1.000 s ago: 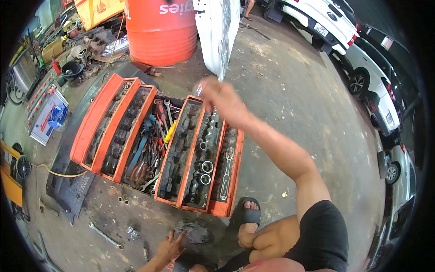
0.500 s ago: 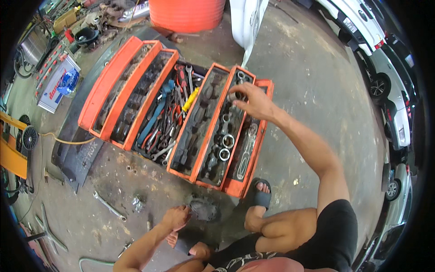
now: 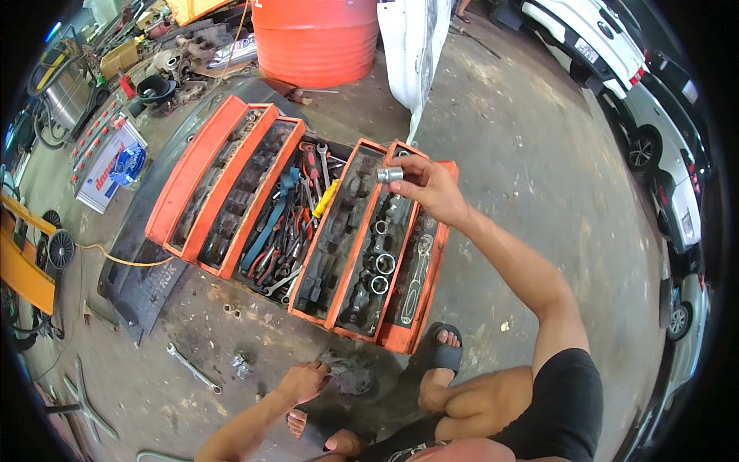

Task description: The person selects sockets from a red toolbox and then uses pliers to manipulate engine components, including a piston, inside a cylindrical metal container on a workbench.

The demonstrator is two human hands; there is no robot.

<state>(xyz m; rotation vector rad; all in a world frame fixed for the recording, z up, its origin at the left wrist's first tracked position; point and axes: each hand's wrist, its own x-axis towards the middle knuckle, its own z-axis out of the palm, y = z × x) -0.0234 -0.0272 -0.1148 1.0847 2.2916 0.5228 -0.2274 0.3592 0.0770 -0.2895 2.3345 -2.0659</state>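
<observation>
Between the fingertips and thumb of my right hand (image 3: 431,189) is a short silver socket (image 3: 389,175), held above the right-hand upper tray of an orange cantilever toolbox (image 3: 327,304). That tray holds several sockets, two of them large rings (image 3: 385,263) at its near end. In the outer right tray lies a ratchet handle (image 3: 416,279). My left hand (image 3: 303,383) is low, near my feet, fingers curled at the edge of a dark grey rag (image 3: 354,375); its fingertips are partly hidden. Pliers, screwdrivers and wrenches fill the toolbox's middle.
On the floor to the left lie a combination wrench (image 3: 194,368), a small crumpled silvery thing (image 3: 242,366) and a cross-shaped lug wrench (image 3: 89,404). A black panel (image 3: 142,296) sits under the toolbox's left side. Behind stand a red drum (image 3: 315,42) and a white panel (image 3: 412,61). Cars are parked at right.
My right hand has lifted out of the tray with the socket, which now shows plainly above it. The view has shifted, so the toolbox sits lower. My left hand stays by the rag.
</observation>
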